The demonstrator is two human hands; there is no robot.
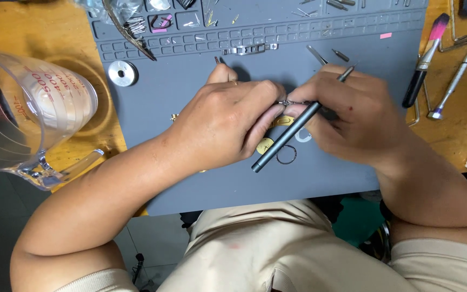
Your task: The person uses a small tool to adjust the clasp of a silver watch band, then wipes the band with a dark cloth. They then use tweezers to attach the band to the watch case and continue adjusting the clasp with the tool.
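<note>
My left hand (228,119) is closed over a small metal part (287,102), pinched between thumb and fingertips above the grey work mat (190,178). My right hand (352,116) meets it from the right and holds a dark slim screwdriver (285,140) that slants down to the left. Under the hands lie small yellow pieces (266,145) and a thin black ring (286,156) on the mat. What the fingers hide of the metal part cannot be seen.
A clear measuring jug (28,113) stands at the left on the wooden table. A silver disc (122,73) and a metal bracelet piece (252,49) lie on the mat. Tray slots along the mat's far edge hold small parts. A brush (425,59) and screwdrivers (452,84) lie at the right.
</note>
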